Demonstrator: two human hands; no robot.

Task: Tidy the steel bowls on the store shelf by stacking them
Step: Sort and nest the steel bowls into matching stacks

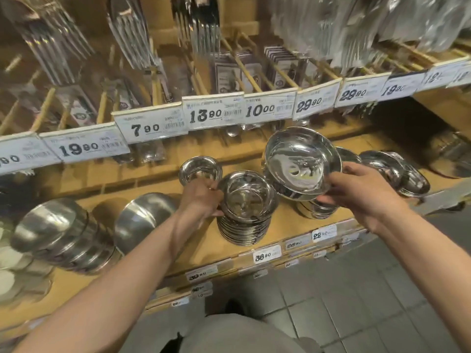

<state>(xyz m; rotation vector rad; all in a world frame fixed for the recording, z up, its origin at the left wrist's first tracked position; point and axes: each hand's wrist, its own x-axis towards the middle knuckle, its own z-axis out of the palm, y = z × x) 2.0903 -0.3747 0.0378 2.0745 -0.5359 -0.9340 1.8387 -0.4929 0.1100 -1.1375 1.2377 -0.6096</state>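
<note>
right grip (pixel 362 192) pinching tilted bowl's (pixel 302 163) rim, left grip (pixel 201 197) curled round stack's (pixel 246 217) edge, bare shelf (pixel 285 225) between

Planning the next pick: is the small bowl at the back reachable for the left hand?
Probably yes. The left hand grips the bowl stack right beside the small bowl; nothing lies between them.

Warm light, edges blurred, fisheye.

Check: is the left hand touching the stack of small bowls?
Touching. The head view shows the left hand wrapped against the left side of the small bowl stack, its fingers on the top rim, no gap visible.
</note>
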